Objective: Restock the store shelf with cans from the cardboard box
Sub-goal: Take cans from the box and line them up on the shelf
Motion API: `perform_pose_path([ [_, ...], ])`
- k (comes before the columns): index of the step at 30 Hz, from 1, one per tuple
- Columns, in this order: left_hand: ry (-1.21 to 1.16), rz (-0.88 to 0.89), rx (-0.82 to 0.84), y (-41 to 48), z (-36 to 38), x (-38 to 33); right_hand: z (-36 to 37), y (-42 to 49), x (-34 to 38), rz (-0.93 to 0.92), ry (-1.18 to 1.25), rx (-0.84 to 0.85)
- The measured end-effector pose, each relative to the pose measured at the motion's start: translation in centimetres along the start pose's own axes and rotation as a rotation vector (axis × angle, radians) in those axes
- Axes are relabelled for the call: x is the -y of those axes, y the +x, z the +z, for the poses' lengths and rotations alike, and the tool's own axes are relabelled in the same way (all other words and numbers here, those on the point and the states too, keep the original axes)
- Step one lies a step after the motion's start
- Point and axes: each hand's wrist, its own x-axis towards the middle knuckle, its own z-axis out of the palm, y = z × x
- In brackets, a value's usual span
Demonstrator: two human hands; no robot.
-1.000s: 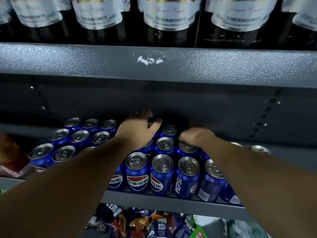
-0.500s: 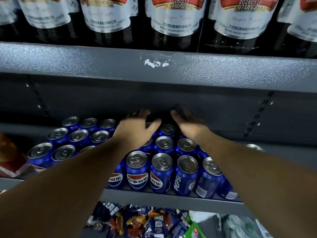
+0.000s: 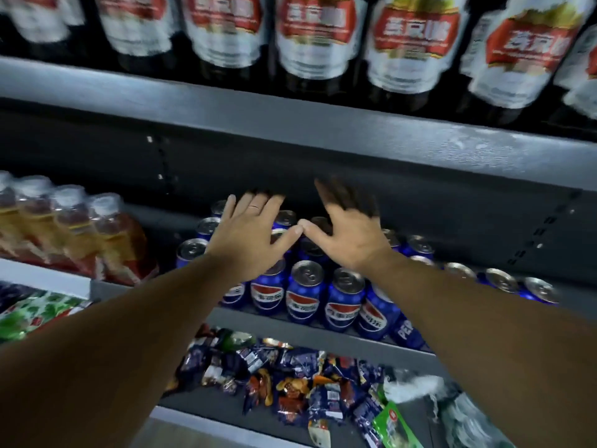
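Standing upright, blue silver-topped cans (image 3: 305, 292) fill shelf (image 3: 290, 324).

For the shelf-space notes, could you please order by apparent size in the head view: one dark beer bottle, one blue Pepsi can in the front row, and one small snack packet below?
1. Dark beer bottle with the red-and-white label, though cropped.
2. Blue Pepsi can.
3. Small dark snack packet, though similar to the can, so unsure.

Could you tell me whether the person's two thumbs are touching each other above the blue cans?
Touching. The head view shows the left hand and right hand spread open, thumb tips meeting with no gap, above the blue cans.
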Motion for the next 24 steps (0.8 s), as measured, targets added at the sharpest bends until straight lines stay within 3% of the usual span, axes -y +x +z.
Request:
perform_pose_path([
  [8, -0.011, -0.063, -0.039, -13.8, -7.5, 16.4, 6.5, 0.7, 22.5, -0.248, 0.099, 0.016],
  [13, -0.016, -0.216, 0.013, -25.0, -8.5, 26.8, 13.2, -1.1, 36.5, -0.392, 0.172, 0.023],
  [18, -0.052, -0.404, 0.147, -37.1, -2.4, 33.9, 24.9, -7.5, 44.0, -0.458, 0.257, 0.194],
  [24, -0.123, -0.567, 0.403, -50.4, 10.6, 35.5, 40.0, -18.5, 43.9, -0.356, 0.343, 0.530],
])
